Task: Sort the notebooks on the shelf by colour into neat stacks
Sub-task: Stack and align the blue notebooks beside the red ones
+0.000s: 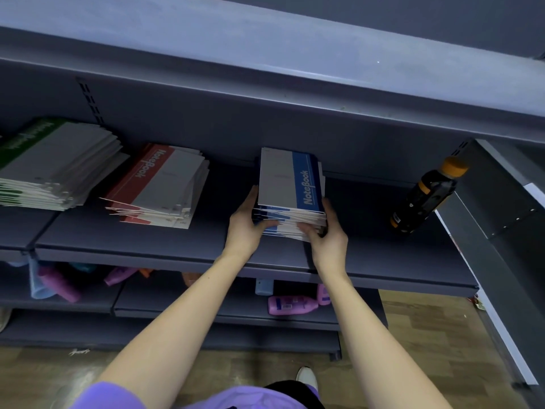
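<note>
Three stacks of notebooks lie on the dark shelf (182,246). The green stack (56,160) is at the far left, the red stack (159,184) sits beside it, and the blue stack (289,187) is right of centre. My left hand (246,228) grips the blue stack's left front corner, thumb across the front edge. My right hand (327,234) grips its right front corner, fingers curled along the side. The lower notebooks of the blue stack are fanned out unevenly at the front.
A black bottle with an orange cap (427,196) stands at the shelf's right end, against a grey side panel (501,208). Another shelf (265,69) overhangs above. Pink and purple bottles (292,304) lie on the lower shelf. Wooden floor below.
</note>
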`<state>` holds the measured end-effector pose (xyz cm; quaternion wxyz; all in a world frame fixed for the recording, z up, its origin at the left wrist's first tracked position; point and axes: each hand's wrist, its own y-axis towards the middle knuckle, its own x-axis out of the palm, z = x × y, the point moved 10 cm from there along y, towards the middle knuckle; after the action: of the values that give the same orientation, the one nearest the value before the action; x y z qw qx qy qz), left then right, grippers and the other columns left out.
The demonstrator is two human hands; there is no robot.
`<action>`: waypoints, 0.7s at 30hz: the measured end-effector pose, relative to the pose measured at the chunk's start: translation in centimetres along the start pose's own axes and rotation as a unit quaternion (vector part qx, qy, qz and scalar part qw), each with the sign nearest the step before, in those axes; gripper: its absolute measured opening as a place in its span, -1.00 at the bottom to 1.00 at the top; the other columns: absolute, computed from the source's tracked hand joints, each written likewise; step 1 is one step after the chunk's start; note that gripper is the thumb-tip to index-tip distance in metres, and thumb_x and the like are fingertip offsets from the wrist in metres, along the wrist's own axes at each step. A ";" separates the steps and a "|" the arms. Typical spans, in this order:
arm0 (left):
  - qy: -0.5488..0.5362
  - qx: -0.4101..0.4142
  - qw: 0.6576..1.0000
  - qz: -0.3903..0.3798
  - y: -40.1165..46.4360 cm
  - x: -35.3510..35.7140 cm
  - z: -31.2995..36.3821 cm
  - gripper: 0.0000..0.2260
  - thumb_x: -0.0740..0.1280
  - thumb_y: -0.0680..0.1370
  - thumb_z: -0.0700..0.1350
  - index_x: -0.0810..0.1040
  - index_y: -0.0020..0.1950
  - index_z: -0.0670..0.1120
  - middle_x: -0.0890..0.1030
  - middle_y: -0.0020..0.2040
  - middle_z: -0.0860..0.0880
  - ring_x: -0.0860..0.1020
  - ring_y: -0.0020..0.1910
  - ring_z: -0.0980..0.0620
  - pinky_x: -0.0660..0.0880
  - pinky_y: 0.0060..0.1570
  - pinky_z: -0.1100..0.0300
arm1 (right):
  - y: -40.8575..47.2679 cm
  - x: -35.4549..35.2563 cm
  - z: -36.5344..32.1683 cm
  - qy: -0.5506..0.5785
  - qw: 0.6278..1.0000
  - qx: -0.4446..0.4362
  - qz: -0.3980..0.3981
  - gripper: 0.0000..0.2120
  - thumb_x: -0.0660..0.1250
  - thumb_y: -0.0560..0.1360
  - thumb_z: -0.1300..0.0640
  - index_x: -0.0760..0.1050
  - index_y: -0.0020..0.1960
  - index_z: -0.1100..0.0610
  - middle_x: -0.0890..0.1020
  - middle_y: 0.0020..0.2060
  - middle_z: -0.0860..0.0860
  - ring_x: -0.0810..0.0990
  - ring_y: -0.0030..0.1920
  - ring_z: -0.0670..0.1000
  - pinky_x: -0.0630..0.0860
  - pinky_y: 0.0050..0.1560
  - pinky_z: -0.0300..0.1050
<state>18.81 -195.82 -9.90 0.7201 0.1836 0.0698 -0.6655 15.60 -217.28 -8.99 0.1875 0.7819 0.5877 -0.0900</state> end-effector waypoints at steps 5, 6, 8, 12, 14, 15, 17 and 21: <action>-0.004 0.004 1.000 -0.018 0.0 -0.1 0.1 -0.14 0.57 0.42 -0.04 0.19 0.60 -0.05 0.37 0.52 0.00 0.36 0.46 0.06 0.32 0.43 0.18 | 0.0 -0.1 0.5 -0.011 1.000 0.008 -0.013 -0.20 0.53 0.44 -0.05 0.24 0.57 0.03 0.54 0.34 -0.09 0.51 0.29 -0.15 0.44 0.27 -0.30; -0.012 0.000 1.000 -0.025 -0.1 -0.1 0.1 -0.13 0.57 0.42 -0.01 0.18 0.61 -0.05 0.37 0.52 0.01 0.35 0.46 0.07 0.32 0.42 0.19 | 0.0 -0.1 0.5 -0.014 1.000 0.011 -0.018 -0.22 0.52 0.45 -0.06 0.25 0.57 0.04 0.55 0.32 -0.09 0.52 0.27 -0.15 0.43 0.24 -0.35; -0.015 -0.004 1.000 -0.022 -0.3 -0.1 0.2 -0.17 0.55 0.45 -0.01 0.18 0.61 -0.05 0.37 0.51 0.01 0.36 0.45 0.09 0.29 0.37 0.32 | 0.0 -0.3 0.6 -0.018 1.000 0.016 -0.010 -0.28 0.49 0.48 -0.05 0.29 0.55 0.05 0.57 0.29 -0.09 0.53 0.22 -0.19 0.41 0.15 -0.48; -0.018 -0.031 0.999 0.018 -0.3 -0.8 -0.5 -0.29 0.50 0.50 -0.05 0.26 0.58 -0.11 0.46 0.44 0.00 0.42 0.39 0.11 0.29 0.25 0.46 | 0.2 -0.3 1.0 -0.015 0.999 0.031 0.012 -0.33 0.50 0.47 -0.04 0.36 0.51 0.04 0.61 0.16 -0.16 0.56 0.00 -0.40 0.41 0.01 -0.55; -0.022 -0.044 0.998 0.030 -0.2 -1.0 -0.7 -0.33 0.49 0.51 -0.05 0.32 0.55 -0.11 0.49 0.42 -0.01 0.46 0.38 0.07 0.33 0.24 0.43 | 0.5 -0.2 1.0 -0.029 0.999 0.034 0.020 -0.35 0.50 0.46 -0.08 0.41 0.48 0.02 0.65 0.14 -0.13 0.59 0.04 -0.29 0.44 0.02 -0.45; -0.016 -0.045 0.998 0.035 -0.1 -1.0 -0.7 -0.36 0.48 0.51 -0.05 0.34 0.54 -0.11 0.51 0.40 -0.02 0.48 0.36 0.05 0.35 0.23 0.42 | 0.6 -0.2 1.0 -0.037 0.999 0.034 0.021 -0.38 0.50 0.46 -0.09 0.43 0.46 0.02 0.66 0.14 -0.11 0.61 0.08 -0.19 0.46 0.03 -0.38; 0.010 -0.030 0.999 0.041 -0.1 -1.1 -0.3 -0.40 0.47 0.53 -0.05 0.36 0.53 -0.11 0.58 0.33 -0.04 0.54 0.29 0.00 0.41 0.15 0.37 | 0.8 -0.1 1.0 -0.048 0.998 0.029 0.016 -0.42 0.48 0.48 -0.09 0.45 0.45 0.01 0.67 0.14 -0.09 0.61 0.11 -0.11 0.45 0.03 -0.35; 0.046 -0.009 0.999 0.027 -0.4 -0.7 0.4 -0.36 0.45 0.54 -0.04 0.25 0.54 -0.13 0.61 0.26 -0.07 0.59 0.20 -0.10 0.46 0.01 0.25 | 0.8 -0.1 0.8 -0.073 0.997 0.011 -0.015 -0.43 0.43 0.53 -0.07 0.39 0.49 0.02 0.64 0.16 -0.11 0.58 0.15 -0.13 0.42 0.03 -0.41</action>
<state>18.24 -195.30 -9.38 0.7353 0.2096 0.1040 -0.6361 16.42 -217.88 -9.54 0.2200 0.7666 0.5826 -0.1564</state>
